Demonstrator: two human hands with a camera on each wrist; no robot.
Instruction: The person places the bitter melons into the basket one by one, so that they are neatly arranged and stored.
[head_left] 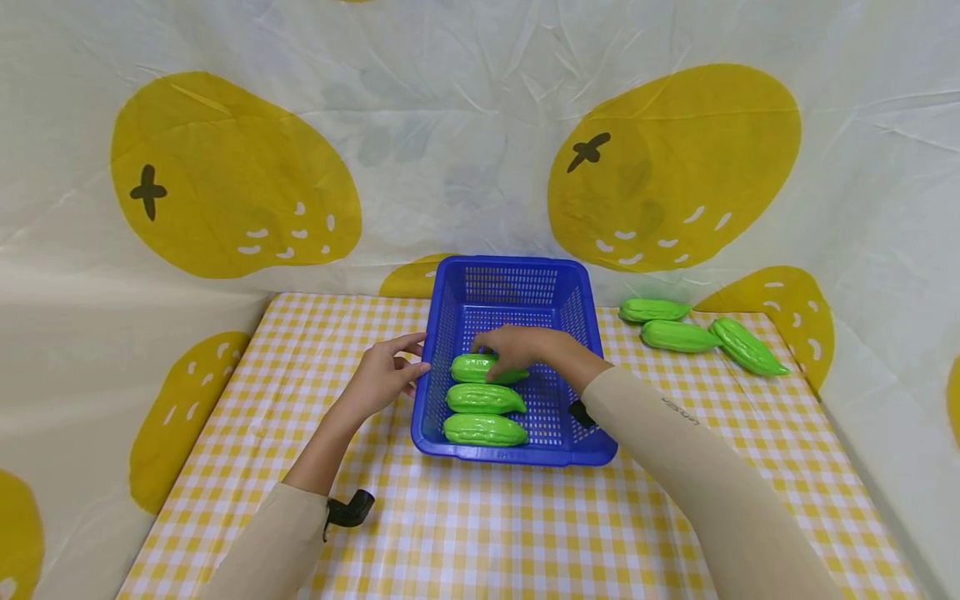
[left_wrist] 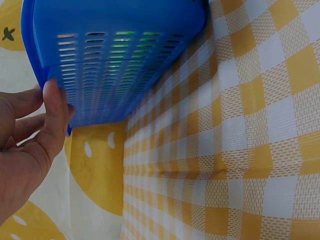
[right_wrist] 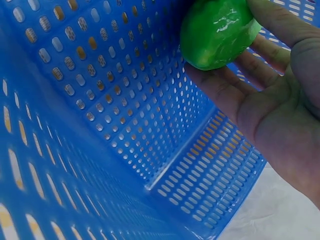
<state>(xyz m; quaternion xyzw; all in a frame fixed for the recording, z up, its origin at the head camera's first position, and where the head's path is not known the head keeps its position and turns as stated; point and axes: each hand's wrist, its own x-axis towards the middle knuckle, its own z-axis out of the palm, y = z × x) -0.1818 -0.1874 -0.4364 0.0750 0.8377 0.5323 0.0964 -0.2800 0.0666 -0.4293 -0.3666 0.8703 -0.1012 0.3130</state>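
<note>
Yellow-and-white checked cloth (head_left: 465,525) covers the table at the near side, and smooth beige sleeves (head_left: 697,467) reach in over it from left and right. Past it stands a blue plastic basket (head_left: 517,456), rectangular, its walls and floor pierced by rows of small slots.

Inside, toward the near left, lies a glossy bright-green near gourd (head_left: 486,430), ridged lengthwise, plump and tapering. Just beyond it is a similar middle gourd (head_left: 486,398). Both have their long axes running left to right, with narrow tips toward the right.

Farther in, the right hand (head_left: 512,348) holds a third gourd (head_left: 470,367) between thumb and fingers; this one also lies crosswise, its tip to the right. I cannot tell whether it touches the basket floor. At the left wall, the left hand (head_left: 380,377) touches the rim with thumb and fingers extended, slightly apart.

On the cloth at the far right are three loose gourds (head_left: 678,336), the rightmost slanting, its tip toward the near right. Behind hangs a creased white sheet (head_left: 450,192) printed with big yellow fruit.
</note>
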